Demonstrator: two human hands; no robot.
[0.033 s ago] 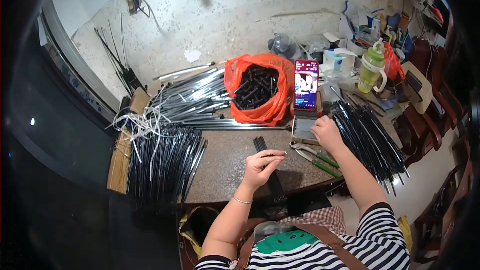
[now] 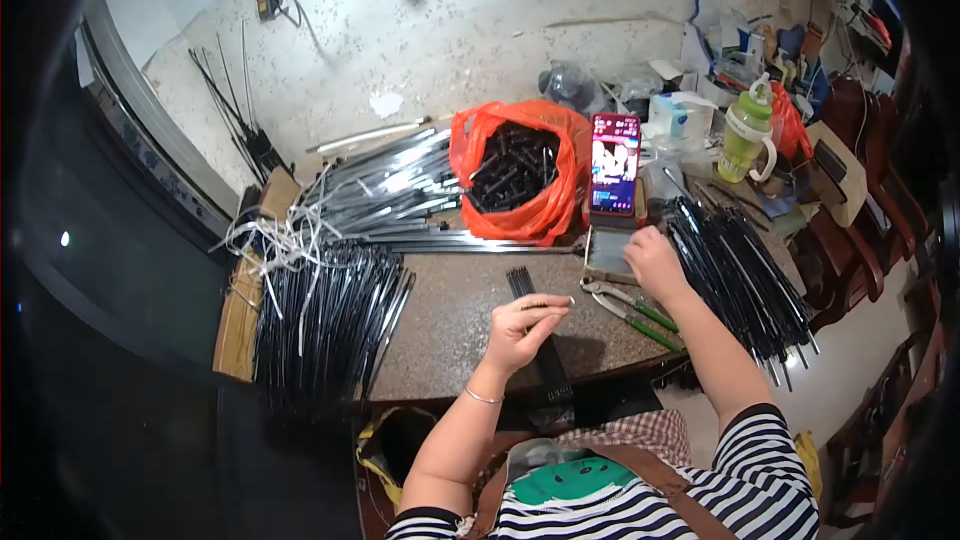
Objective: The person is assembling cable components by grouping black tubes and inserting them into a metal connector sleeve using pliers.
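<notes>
My left hand (image 2: 522, 332) is closed in a pinch above the table's front part, a tiny pale piece (image 2: 571, 300) showing at its fingertips; its kind is too small to tell. Under that hand lies a flat row of thin black rods (image 2: 552, 375), running out past the table's front edge. My right hand (image 2: 655, 265) is at the right side of a shallow grey box (image 2: 607, 252), fingers bent together and pointing down. What those fingers hold, if anything, is hidden. Between the hands and the right-hand rods lie green-handled cutters (image 2: 640, 324).
Bundles of black rods lie left (image 2: 325, 325) and right (image 2: 740, 285). Behind are silvery rods (image 2: 390, 185), a red plastic bag (image 2: 545, 225) of black tubular pieces, a propped phone (image 2: 613, 165) and a green-lidded bottle (image 2: 743, 135). White straps (image 2: 285, 235) tangle at the left.
The whole picture sits slightly higher. Both hands keep the same pose and place over the table.
</notes>
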